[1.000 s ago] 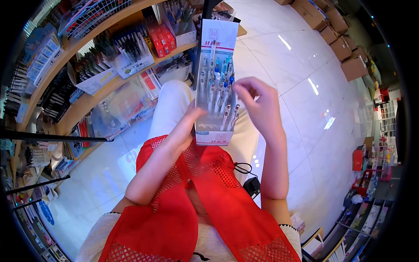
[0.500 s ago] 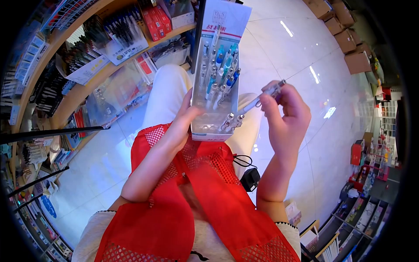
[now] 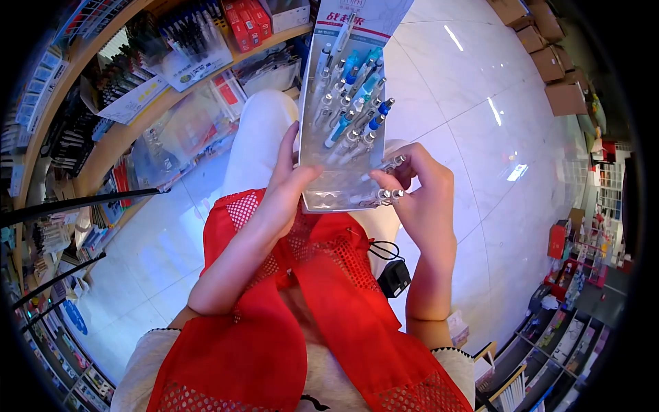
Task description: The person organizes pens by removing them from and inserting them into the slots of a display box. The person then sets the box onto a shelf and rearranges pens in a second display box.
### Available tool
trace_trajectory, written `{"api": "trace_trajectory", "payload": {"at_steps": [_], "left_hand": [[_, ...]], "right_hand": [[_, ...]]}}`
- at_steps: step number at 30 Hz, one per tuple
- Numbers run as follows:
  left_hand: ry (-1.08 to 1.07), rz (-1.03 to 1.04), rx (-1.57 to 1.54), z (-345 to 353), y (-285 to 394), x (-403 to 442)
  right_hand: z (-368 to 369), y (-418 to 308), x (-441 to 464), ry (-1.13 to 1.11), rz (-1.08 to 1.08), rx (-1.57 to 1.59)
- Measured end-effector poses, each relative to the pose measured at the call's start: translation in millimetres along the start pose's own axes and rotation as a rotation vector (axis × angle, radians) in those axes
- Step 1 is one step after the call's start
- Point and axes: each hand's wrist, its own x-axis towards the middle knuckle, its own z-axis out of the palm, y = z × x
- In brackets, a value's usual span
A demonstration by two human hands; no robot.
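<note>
A white pen display box [image 3: 309, 147] with a raised back card rests over my lap, tilted. Several clear, blue and teal pens [image 3: 357, 103] stand in its slots. My left hand [image 3: 285, 185] grips the box's left wall, thumb over the rim. My right hand [image 3: 422, 189] pinches a clear pen [image 3: 392, 163] at the box's lower right, its lower end inside the box. Just below that pen, other clear pens [image 3: 386, 198] lean in the front right corner.
Wooden shelves [image 3: 130, 141] with pen boxes and plastic packets curve along the left. Cardboard boxes [image 3: 566, 96] stand at the upper right, racks of goods [image 3: 563, 350] at the lower right. A black adapter [image 3: 394, 277] with a cable hangs by the red vest [image 3: 350, 295].
My right hand took a clear pen out to the right of the box, then brought it back to the lower right slots. The box has tilted more; my left hand still holds it.
</note>
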Motion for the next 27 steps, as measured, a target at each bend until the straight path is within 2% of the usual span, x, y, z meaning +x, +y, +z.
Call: {"api": "trace_trajectory", "payload": {"at_steps": [3,6,7,10,16,19,24,27], "left_hand": [[-0.034,0.003,-0.048,-2,-7,4],[-0.064,0.003,-0.070,-2,-4,5],[-0.069,0.001,-0.070,-1,-3,5],[-0.043,-0.012,0.013,-1,-2,5],[-0.026,0.030,0.044,-4,-7,5],[-0.020,0.017,0.029,-5,-4,4],[0.004,0.081,0.063,-17,-14,13],[0.017,0.076,0.057,-19,-14,14]], "right_hand": [[-6,8,6,-0.123,-0.006,0.065],[-8,11,12,0.024,0.032,0.284],[-9,12,14,0.076,-0.029,0.244],[-11,-2,24,0.000,-0.185,0.161],[-8,-15,38,-0.180,-0.160,0.083],[-5,-14,38,-0.094,-0.241,0.076],[-31,-31,27,0.273,-0.329,0.112],[-42,-40,16,0.223,-0.308,0.056]]}}
